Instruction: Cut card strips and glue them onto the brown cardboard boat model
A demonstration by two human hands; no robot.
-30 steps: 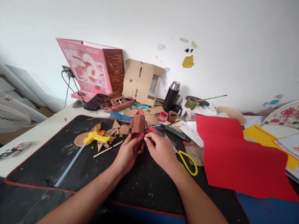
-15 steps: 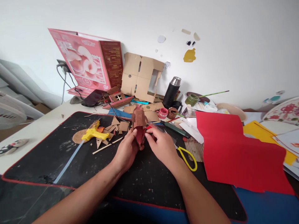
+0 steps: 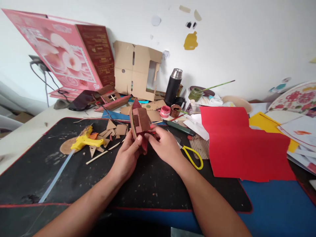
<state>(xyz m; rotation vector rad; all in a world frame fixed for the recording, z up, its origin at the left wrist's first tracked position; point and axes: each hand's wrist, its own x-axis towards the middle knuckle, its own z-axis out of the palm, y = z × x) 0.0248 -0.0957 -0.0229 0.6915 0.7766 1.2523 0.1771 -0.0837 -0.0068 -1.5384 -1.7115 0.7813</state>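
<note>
A person's left hand (image 3: 126,157) grasped a small red-brown boat (image 3: 141,121) above the black mat (image 3: 158,194), its fingers wrapped about the hull and the thumb pressed on the near end. The boat was tilted, one pointed end toward the mat's far edge. The right hand (image 3: 165,144) met the boat's right side with bent fingers; whether they pinched anything could not be told.

On the mat's left part, a yellow glue gun (image 3: 85,141) lay partly over a brown disc (image 3: 65,146), with cardboard scraps (image 3: 120,129) and a pale stick (image 3: 98,157) to its right. On the mat's right part lay scissors (image 3: 201,164) with a yellow handle, while a red sheet (image 3: 242,148) covered some of the mat's right edge.

Beyond the mat's far edge, a second boat (image 3: 115,102), a phone (image 3: 81,100), a pot of pink paint (image 3: 165,112) and a black bottle (image 3: 172,89) sat on the tabletop (image 3: 32,132). Farther still from the mat rose a pink box (image 3: 66,59) and a cut cardboard panel (image 3: 123,57), near the white wall (image 3: 234,39).
</note>
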